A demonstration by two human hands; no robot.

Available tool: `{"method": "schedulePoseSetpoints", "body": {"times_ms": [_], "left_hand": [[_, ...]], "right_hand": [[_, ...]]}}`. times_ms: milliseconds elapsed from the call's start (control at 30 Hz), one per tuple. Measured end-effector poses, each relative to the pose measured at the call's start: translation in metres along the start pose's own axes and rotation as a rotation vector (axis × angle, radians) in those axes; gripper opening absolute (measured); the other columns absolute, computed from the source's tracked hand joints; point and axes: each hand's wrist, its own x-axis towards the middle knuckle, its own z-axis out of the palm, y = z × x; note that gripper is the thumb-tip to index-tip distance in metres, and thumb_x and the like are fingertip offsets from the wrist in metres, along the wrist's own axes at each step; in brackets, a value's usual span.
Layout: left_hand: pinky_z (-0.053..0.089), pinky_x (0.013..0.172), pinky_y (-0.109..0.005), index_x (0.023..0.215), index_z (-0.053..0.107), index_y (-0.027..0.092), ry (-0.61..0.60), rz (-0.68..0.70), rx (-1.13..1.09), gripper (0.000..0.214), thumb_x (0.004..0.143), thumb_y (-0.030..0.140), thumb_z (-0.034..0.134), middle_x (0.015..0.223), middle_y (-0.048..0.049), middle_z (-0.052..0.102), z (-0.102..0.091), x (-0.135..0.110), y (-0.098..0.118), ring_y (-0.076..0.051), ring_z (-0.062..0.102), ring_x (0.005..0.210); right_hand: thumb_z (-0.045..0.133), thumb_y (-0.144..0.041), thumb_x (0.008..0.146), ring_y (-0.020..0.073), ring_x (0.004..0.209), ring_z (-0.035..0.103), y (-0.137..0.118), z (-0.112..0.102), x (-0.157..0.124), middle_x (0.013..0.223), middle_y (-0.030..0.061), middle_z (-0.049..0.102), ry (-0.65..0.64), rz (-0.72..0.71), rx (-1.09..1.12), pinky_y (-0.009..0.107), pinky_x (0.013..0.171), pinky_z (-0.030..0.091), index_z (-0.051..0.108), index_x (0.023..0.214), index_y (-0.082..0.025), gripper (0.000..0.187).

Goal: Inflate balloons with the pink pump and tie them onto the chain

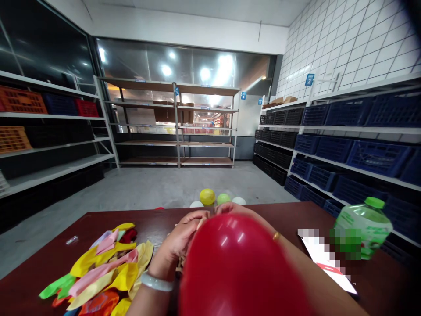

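Note:
A large inflated red balloon (240, 267) fills the near centre of the view, over a dark red table (79, 237). My left hand (184, 235) is curled, its fingers pinched at the balloon's far end, where the neck seems to be. My right hand (237, 210) reaches over the top of the balloon to the same spot, fingers closed; a gold ring shows on one finger. A pale bangle sits on my left wrist. The neck itself is mostly hidden by my fingers.
A heap of flat uninflated balloons (105, 272) in yellow, pink, green and orange lies on the table at left. A green-capped plastic bottle (365, 228) and a white card (329, 263) lie at right. Inflated balloons (208, 196) sit beyond the table's far edge. Shelving with crates lines the walls.

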Motion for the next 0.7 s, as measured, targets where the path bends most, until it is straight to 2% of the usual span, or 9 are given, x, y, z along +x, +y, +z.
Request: {"method": "schedulePoseSetpoints", "body": {"times_ms": [100,200,267,367,433,533,700], "left_hand": [[0.038,0.057,-0.025,0.058,0.055,0.018,-0.007,0.002,0.088,0.025,0.069,0.032,0.073,0.062,-0.0006,0.049,0.004,0.000,0.004,-0.014,0.043,0.060],[0.035,0.055,-0.024,0.061,0.054,0.018,0.032,0.006,0.129,0.028,0.075,0.038,0.069,0.061,0.0008,0.046,0.005,0.001,0.006,-0.013,0.040,0.059],[0.033,0.055,-0.023,0.062,0.051,0.018,0.084,0.061,0.175,0.032,0.081,0.040,0.064,0.062,0.0016,0.043,0.005,0.002,0.008,-0.012,0.037,0.059],[0.032,0.057,-0.023,0.059,0.044,0.018,0.208,0.206,0.305,0.037,0.086,0.038,0.059,0.061,0.0020,0.039,0.002,0.002,0.013,-0.012,0.035,0.060],[0.033,0.059,-0.023,0.057,0.043,0.018,0.320,0.321,0.397,0.038,0.088,0.037,0.056,0.062,0.0013,0.040,0.001,0.002,0.016,-0.013,0.037,0.062],[0.037,0.064,-0.025,0.059,0.050,0.019,0.484,0.464,0.481,0.036,0.090,0.036,0.055,0.065,-0.0008,0.048,0.000,0.001,0.017,-0.015,0.044,0.066],[0.044,0.082,-0.028,0.080,0.071,0.022,0.774,0.642,0.582,0.015,0.089,0.028,0.060,0.086,-0.0041,0.068,0.000,-0.005,0.014,-0.019,0.059,0.083]], "right_hand": [[0.072,-0.024,0.076,0.0136,0.064,0.064,-0.007,-0.008,0.006,0.069,0.0014,0.067,-0.283,0.007,0.150,0.026,0.067,0.050,0.065,0.067,-0.016,0.014],[0.060,-0.022,0.087,0.0137,0.074,0.064,-0.034,-0.025,0.011,0.080,0.0037,0.069,-0.478,0.075,0.340,0.027,0.073,0.049,0.066,0.081,-0.015,0.010],[0.058,-0.023,0.089,0.0144,0.078,0.063,-0.058,-0.037,0.015,0.087,0.0052,0.070,-0.519,0.043,0.297,0.027,0.075,0.048,0.065,0.086,-0.015,0.012],[0.065,-0.023,0.084,0.0143,0.076,0.062,-0.094,-0.049,0.022,0.086,0.0018,0.070,-0.625,-0.133,-0.015,0.027,0.073,0.046,0.070,0.086,-0.017,0.008],[0.066,-0.024,0.083,0.0146,0.073,0.061,-0.115,-0.050,0.025,0.084,0.0007,0.071,-0.571,-0.214,-0.166,0.027,0.071,0.046,0.073,0.084,-0.020,0.008],[0.064,-0.026,0.085,0.0144,0.073,0.061,-0.138,-0.044,0.024,0.084,0.0003,0.070,-0.491,-0.325,-0.352,0.026,0.070,0.044,0.073,0.081,-0.023,0.010],[0.057,-0.019,0.089,0.0154,0.084,0.058,-0.157,-0.027,0.018,0.088,0.0011,0.066,-0.433,-0.625,-0.589,0.029,0.080,0.042,0.069,0.076,-0.021,0.018]]}}
